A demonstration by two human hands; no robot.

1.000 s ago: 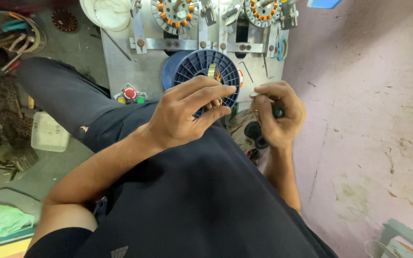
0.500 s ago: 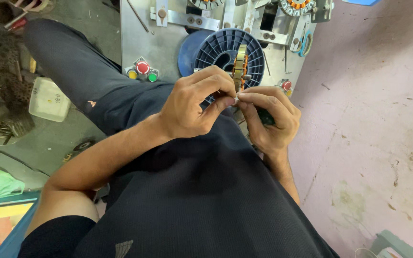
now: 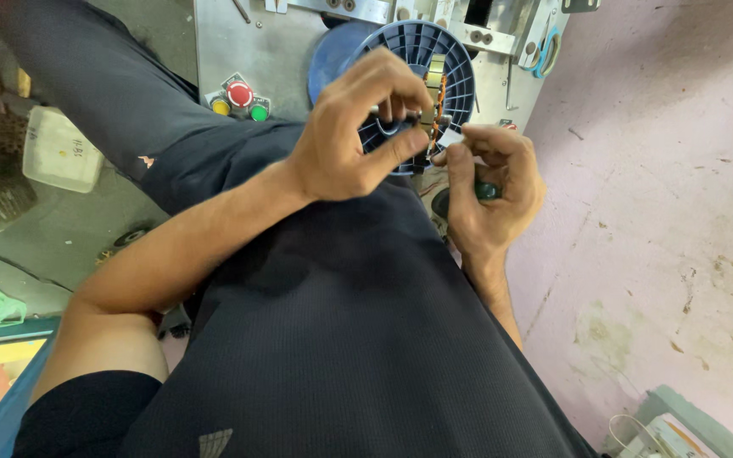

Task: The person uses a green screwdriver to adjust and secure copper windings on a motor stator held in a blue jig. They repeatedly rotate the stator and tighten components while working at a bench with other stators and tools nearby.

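Head view: both hands (image 3: 358,127) (image 3: 489,182) pinch small part (image 3: 433,114).

The left hand (image 3: 358,136) is covering part of the blue spool (image 3: 422,64); the small part (image 3: 433,114) between both hands is staying too small to tell.

Ribbed blue plastic spool (image 3: 456,51), matt

A worn pinkish concrete floor (image 3: 663,195), stained and scuffed, fills the right side under even light, a grey metal tabletop (image 3: 273,51) with red, yellow and green push buttons (image 3: 239,97) stands at the top, and grey floor (image 3: 61,229) with a white plastic box (image 3: 59,151) lies left
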